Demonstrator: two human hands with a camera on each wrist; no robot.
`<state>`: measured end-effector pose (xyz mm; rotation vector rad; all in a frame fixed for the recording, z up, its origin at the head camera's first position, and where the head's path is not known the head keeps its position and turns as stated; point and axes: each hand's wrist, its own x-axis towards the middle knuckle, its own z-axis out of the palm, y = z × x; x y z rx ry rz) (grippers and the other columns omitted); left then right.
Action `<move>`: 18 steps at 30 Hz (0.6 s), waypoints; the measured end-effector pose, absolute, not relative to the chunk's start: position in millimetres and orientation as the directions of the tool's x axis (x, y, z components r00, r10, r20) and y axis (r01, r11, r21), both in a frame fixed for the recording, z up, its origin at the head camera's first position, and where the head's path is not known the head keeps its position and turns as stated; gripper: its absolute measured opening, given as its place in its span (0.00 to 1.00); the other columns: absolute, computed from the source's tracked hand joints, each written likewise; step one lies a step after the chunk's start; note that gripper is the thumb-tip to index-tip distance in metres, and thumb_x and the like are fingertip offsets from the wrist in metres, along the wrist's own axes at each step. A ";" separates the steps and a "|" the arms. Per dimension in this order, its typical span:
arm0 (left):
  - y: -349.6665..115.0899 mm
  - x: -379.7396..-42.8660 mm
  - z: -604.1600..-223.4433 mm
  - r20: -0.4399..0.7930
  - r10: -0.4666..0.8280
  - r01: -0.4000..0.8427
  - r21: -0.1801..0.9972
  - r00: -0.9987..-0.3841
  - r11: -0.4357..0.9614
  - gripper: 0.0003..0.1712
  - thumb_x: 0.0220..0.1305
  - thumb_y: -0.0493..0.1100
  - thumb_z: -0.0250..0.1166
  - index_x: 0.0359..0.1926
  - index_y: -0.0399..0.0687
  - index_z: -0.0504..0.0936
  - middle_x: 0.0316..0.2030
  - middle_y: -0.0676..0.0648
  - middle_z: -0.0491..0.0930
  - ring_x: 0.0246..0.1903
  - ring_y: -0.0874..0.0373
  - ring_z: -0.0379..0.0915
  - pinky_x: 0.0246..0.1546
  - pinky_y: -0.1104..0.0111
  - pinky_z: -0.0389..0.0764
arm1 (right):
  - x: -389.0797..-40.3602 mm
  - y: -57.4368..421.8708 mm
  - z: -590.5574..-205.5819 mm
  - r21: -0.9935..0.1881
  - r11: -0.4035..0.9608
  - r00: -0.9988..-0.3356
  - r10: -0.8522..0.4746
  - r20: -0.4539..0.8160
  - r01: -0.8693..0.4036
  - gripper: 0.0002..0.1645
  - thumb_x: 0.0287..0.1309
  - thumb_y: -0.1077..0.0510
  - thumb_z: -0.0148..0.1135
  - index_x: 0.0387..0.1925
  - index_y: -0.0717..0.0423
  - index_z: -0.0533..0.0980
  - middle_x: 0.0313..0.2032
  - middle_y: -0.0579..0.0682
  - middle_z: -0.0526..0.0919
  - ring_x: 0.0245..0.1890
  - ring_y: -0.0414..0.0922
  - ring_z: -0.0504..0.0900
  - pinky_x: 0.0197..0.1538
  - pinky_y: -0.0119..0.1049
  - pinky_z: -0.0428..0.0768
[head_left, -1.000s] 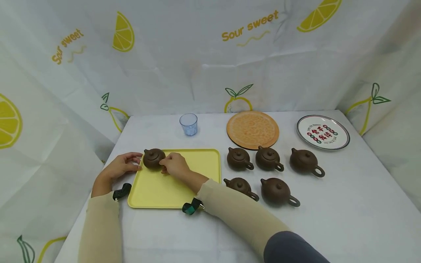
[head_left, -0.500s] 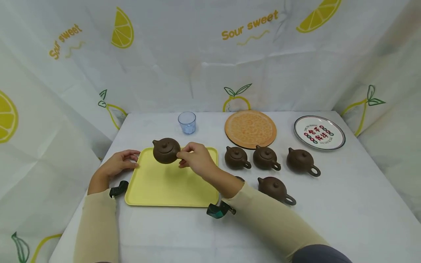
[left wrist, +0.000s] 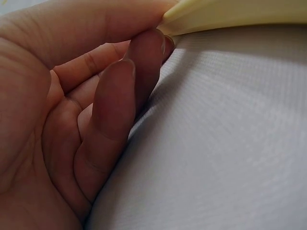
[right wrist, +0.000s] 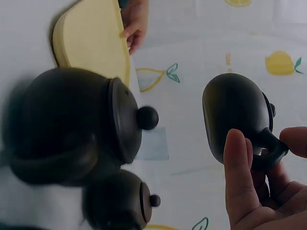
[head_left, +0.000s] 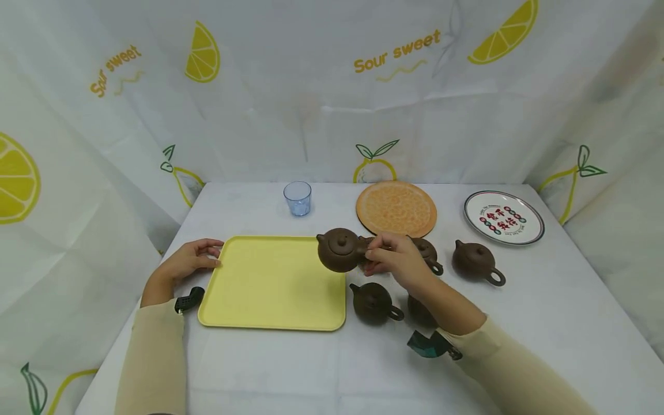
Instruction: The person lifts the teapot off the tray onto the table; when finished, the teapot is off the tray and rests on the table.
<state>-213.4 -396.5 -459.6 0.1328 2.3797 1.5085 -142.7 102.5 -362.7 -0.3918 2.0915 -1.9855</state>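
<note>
My right hand (head_left: 404, 262) pinches the handle of a dark brown teapot (head_left: 339, 251), held up over the tray's right edge. In the right wrist view that held teapot (right wrist: 235, 117) hangs at the right, with fingers and thumb about its handle. My left hand (head_left: 181, 265) rests with its fingertips against the left edge of a yellow tray (head_left: 275, 282). Up close in the left wrist view, the left fingers (left wrist: 112, 98) lie loosely bent beside the tray rim (left wrist: 230, 17). On the table to the right stand several more brown teapots (head_left: 372, 302), some partly hidden by the right hand and forearm.
At the back sit a blue glass (head_left: 298, 199), a round orange-brown board (head_left: 396, 208) and a white plate (head_left: 504, 218) with red lettering. One brown teapot (head_left: 474, 262) stands apart at the right. A white cloth with lemon prints hangs behind.
My right hand has gripped the teapot on the tray by its handle, lifted it and carried it to the right. The tray now bears nothing. My left hand stays at the tray edge.
</note>
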 end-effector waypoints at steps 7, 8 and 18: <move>-395.9 -212.7 -456.9 -0.221 0.249 -0.084 0.881 -0.943 0.465 0.37 0.55 0.37 0.72 0.64 0.31 0.67 0.40 0.44 0.77 0.36 0.63 0.75 0.39 0.74 0.76 | -127.3 172.4 -368.0 -0.990 0.043 -0.949 -0.292 0.115 -0.133 0.04 0.63 0.71 0.53 0.31 0.72 0.71 0.33 0.57 0.74 0.28 0.51 0.84 0.35 0.42 0.83; -395.5 -212.5 -455.9 -0.219 0.250 -0.080 0.880 -0.943 0.468 0.37 0.55 0.37 0.72 0.64 0.31 0.67 0.40 0.43 0.77 0.36 0.63 0.75 0.39 0.74 0.76 | -124.8 182.5 -368.6 -0.987 0.043 -0.949 -0.283 0.135 -0.153 0.05 0.63 0.72 0.52 0.31 0.72 0.71 0.33 0.56 0.75 0.28 0.50 0.84 0.35 0.42 0.83; -395.5 -213.6 -457.9 -0.197 0.251 -0.056 0.877 -0.948 0.477 0.35 0.56 0.35 0.71 0.63 0.31 0.68 0.39 0.46 0.79 0.36 0.62 0.76 0.38 0.73 0.77 | -89.4 259.2 -395.2 -0.982 0.117 -0.976 -0.177 0.124 -0.146 0.08 0.67 0.72 0.49 0.32 0.73 0.72 0.34 0.50 0.75 0.29 0.44 0.81 0.33 0.38 0.83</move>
